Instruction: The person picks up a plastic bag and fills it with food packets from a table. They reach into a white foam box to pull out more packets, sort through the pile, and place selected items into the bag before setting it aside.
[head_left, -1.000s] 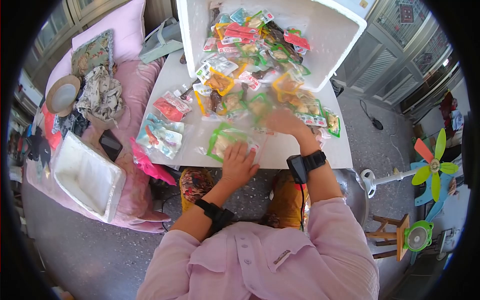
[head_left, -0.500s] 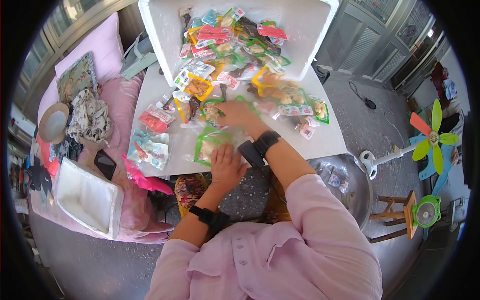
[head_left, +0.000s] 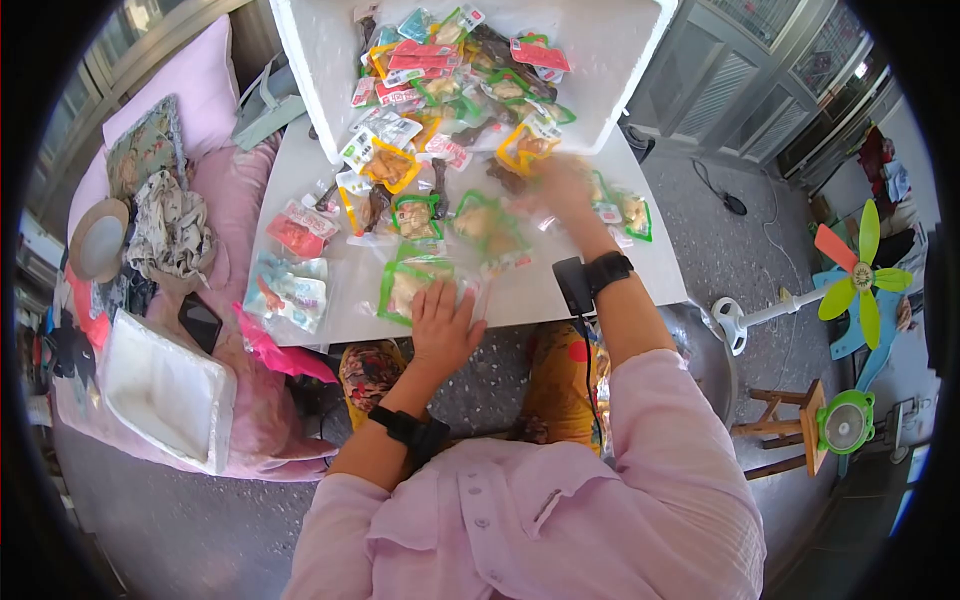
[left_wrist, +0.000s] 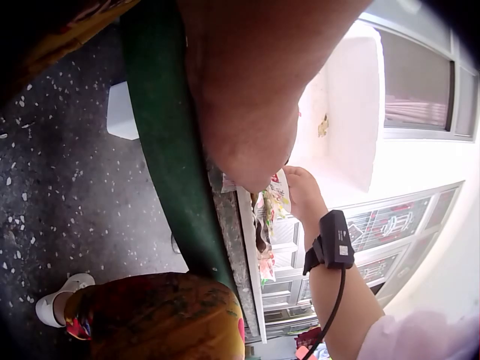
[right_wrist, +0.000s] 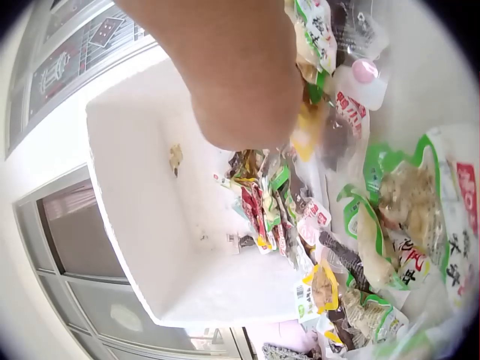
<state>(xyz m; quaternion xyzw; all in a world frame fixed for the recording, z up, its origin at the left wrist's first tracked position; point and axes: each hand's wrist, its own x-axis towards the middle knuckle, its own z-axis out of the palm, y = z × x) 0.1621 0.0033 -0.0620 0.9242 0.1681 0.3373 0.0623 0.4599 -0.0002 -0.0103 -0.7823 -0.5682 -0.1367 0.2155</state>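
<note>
My left hand (head_left: 440, 325) rests with straight fingers on a clear food packet with a green edge (head_left: 402, 290), by the table's front edge. Pale pieces show inside that packet. My right hand (head_left: 568, 190) is blurred over the packets at the table's right side, close to a yellow-edged packet (head_left: 525, 148). In the right wrist view the back of the hand (right_wrist: 247, 82) hides its fingers, and I cannot tell what they hold. Green-edged packets (head_left: 480, 225) lie between the hands, and another green-edged packet (head_left: 415, 215) sits just beyond the left hand's one.
A white foam box (head_left: 640, 60) lies on its side at the table's back, with many packets (head_left: 430, 60) spilling out. Red (head_left: 300, 230) and blue-white packets (head_left: 290, 290) are at the left. A foam lid (head_left: 170, 390) is on the pink bed; a metal basin (head_left: 715, 370) stands at the right.
My right hand swept left to a green-edged packet, then came back right. That packet now lies beyond the left hand's packet. The left hand has stayed on its packet.
</note>
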